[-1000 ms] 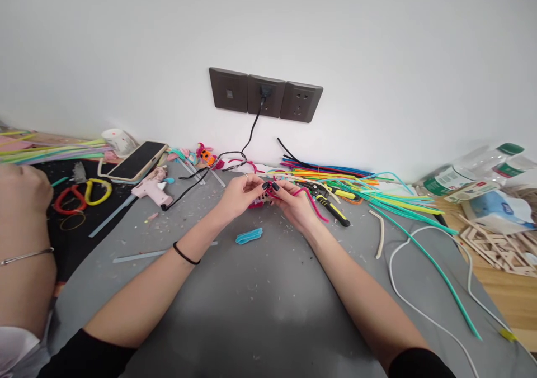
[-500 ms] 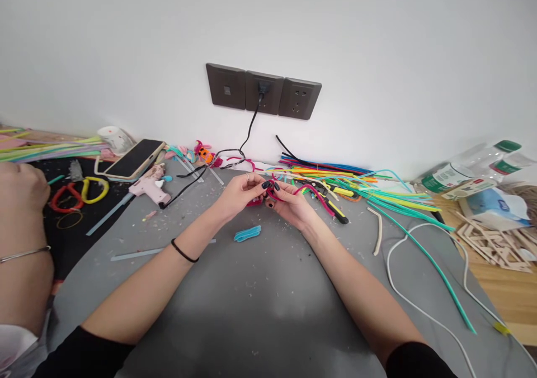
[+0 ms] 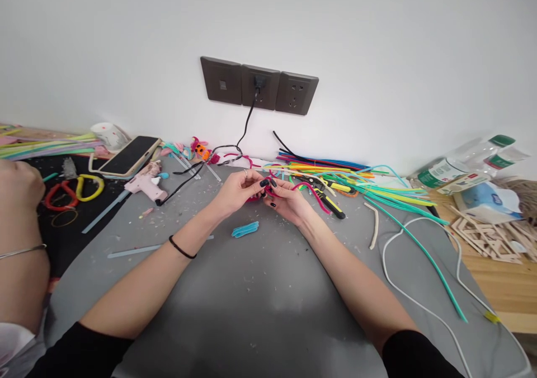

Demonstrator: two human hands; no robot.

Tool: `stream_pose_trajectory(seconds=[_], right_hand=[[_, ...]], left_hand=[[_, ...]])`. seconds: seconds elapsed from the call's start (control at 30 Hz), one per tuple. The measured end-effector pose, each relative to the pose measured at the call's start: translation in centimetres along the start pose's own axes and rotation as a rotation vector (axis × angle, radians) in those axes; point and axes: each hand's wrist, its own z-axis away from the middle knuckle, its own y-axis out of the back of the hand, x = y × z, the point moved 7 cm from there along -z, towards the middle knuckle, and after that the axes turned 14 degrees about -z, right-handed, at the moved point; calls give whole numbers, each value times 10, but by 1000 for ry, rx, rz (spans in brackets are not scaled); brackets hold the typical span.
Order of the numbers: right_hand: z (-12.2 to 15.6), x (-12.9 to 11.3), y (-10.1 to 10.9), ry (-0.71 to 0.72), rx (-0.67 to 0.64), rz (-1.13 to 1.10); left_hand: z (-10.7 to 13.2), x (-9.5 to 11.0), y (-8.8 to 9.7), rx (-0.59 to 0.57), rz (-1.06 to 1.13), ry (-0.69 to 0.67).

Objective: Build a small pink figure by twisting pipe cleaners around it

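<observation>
My left hand (image 3: pixel 236 190) and my right hand (image 3: pixel 287 202) meet over the grey mat (image 3: pixel 260 305), fingers pinched together on a pink pipe cleaner (image 3: pixel 312 193). Its free end curves out to the right past my right hand. A small pink folded piece sits between the fingertips, mostly hidden. A folded blue pipe-cleaner piece (image 3: pixel 245 229) lies on the mat just in front of my hands.
A pile of coloured pipe cleaners (image 3: pixel 356 182) and yellow-black pliers (image 3: pixel 331 204) lie right of my hands. A pink glue gun (image 3: pixel 145 183), phone (image 3: pixel 130 155) and scissors (image 3: pixel 73 190) lie left. Another person's arm (image 3: pixel 20 238) is at the left edge. Bottles (image 3: pixel 465 165) and wooden pieces (image 3: pixel 490 232) stand right.
The view has shifted slightly, so everything sits a little higher and more to the left. My fingers keep working the pink pipe cleaner; its free end has curled closer to my right hand.
</observation>
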Motion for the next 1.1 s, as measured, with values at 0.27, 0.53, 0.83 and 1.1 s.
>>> stream_pose_trajectory(seconds=[0.27, 0.53, 0.83, 1.1], right_hand=[[0, -2, -3, 47, -5, 6], [2, -7, -7, 29, -59, 48], [4, -4, -13, 29, -73, 56], [1, -2, -8, 129, 5, 53]], left_hand=[[0, 0, 3, 4, -27, 1], [2, 6, 2, -73, -16, 34], [0, 2, 3, -102, -5, 61], [-1, 2, 0, -19, 55, 24]])
